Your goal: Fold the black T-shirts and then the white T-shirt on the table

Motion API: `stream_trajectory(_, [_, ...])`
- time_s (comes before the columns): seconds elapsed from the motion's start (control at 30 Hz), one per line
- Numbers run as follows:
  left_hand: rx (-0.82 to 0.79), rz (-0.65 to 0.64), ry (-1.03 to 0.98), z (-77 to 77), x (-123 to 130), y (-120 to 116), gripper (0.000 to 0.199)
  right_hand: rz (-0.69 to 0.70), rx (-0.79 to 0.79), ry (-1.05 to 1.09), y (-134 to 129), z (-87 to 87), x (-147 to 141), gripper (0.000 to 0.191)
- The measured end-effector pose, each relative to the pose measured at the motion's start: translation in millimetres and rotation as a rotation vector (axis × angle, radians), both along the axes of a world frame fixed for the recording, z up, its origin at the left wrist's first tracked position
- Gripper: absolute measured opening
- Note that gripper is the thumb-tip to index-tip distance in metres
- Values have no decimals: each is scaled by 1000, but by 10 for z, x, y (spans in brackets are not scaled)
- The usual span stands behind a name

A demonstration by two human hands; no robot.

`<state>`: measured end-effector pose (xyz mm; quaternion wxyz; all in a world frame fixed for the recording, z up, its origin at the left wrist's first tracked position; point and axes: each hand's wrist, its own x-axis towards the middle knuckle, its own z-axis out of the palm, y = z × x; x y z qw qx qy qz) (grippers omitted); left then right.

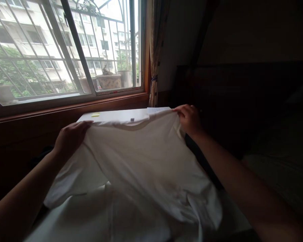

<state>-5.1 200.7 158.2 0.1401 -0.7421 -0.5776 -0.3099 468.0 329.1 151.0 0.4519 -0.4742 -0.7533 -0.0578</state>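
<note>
A white T-shirt (pixel 136 151) is stretched between my two hands by its shoulders, with the neckline along the top edge and a small dark tag at the collar. My left hand (pixel 72 136) pinches the left shoulder, its fingers closed on the cloth. At the opposite shoulder, my right hand (pixel 189 119) grips the fabric. The lower part of the shirt drapes towards me in loose folds, and both sleeves hang down. Underneath is a white surface (pixel 113 115), mostly hidden by the shirt.
A yellow slip (pixel 95 114) and a paper sheet (pixel 158 109) lie at the surface's far edge. Behind it is a barred window (pixel 65 50) with a wooden sill. A tied curtain (pixel 154 60) hangs beside the window. The right side is very dark.
</note>
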Motion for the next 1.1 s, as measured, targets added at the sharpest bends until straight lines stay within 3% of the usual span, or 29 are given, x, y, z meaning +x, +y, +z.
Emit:
stream_trajectory(0.1, [99,61,35,67,154,271,50,-172,94,-123,220,-55,-179,38])
stream_trajectory(0.17, [143,45,36,-35,260,355,48,-147,52,-214,223,-188,-222,39])
stream_trajectory(0.23, [144,20,70,-237,356,305,44,-52,-19,-273,92,-367,-204,33])
stream_trajectory(0.33, [19,-120,169,-617,466,-65,28,97,-159,-258,-309,-627,-73,18])
stream_trajectory(0.43, [-251,-271,193,-921,511,-670,23,204,-393,-191,-808,-797,177,17])
stream_trajectory(0.53, [-441,-354,163,-1070,476,-1259,28,148,-591,-115,-1250,-909,525,37])
stream_trajectory(0.63, [-552,-422,114,-1129,415,-1647,31,80,-773,-106,-1584,-1041,878,53])
stream_trajectory(0.8, [-562,-525,108,-1259,489,-1834,50,124,-1074,-114,-1961,-1247,1147,50])
stream_trajectory(0.93, [-484,-548,168,-1331,700,-1821,60,258,-1041,-57,-2132,-1348,1074,36])
stream_trajectory(1.1, [-419,-514,159,-1347,883,-1863,70,224,-974,-4,-2246,-1597,814,83])
